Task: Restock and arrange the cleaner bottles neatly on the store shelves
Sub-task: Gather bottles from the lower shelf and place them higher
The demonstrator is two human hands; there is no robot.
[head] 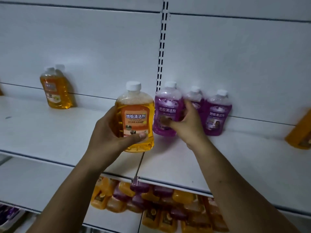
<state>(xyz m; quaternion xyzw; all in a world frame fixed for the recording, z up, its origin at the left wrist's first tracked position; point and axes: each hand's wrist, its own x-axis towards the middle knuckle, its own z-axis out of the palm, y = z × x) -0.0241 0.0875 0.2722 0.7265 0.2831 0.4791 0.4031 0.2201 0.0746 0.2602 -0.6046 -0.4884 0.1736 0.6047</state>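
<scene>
My left hand (109, 132) grips an orange cleaner bottle (136, 118) with a white cap, held upright just above the white shelf (50, 132). My right hand (186, 121) is wrapped around a purple cleaner bottle (168, 106) standing on the shelf against the back panel. Two more purple bottles stand right of it: one (194, 96) partly hidden behind my fingers, the other (217, 113) in full view. Two orange bottles (56, 89) stand one behind the other at the far left of the shelf.
An orange pack (299, 132) leans at the shelf's right edge. Below the shelf lie several orange and purple bottles (159, 202) in a jumbled heap. A slotted metal upright (162, 44) divides the back panel.
</scene>
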